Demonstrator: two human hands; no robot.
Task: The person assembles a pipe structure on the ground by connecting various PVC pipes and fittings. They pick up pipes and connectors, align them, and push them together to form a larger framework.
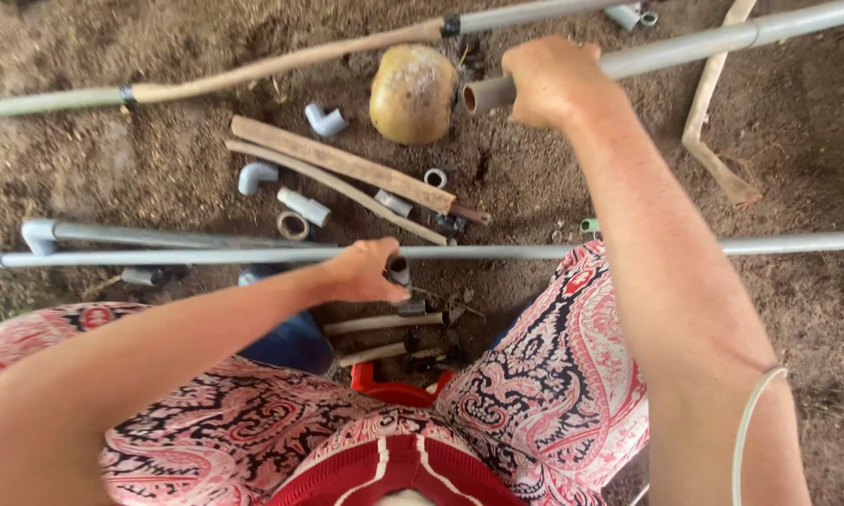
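Head view shows the right hand point(548, 80) gripping a grey pipe point(684, 52) by its open end while the left hand point(365, 272) pinches a small grey fitting point(398, 270), which likely needs lining up with that end.

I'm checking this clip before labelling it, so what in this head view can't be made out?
- Small grey piece in the left hand: fingers cover most of it, kind unclear.
- Grey pipe held by the right hand: far end runs off the right edge.
- Red thing between the knees: mostly hidden by patterned cloth.
- Tools below the left hand: shadowed, heads unclear.
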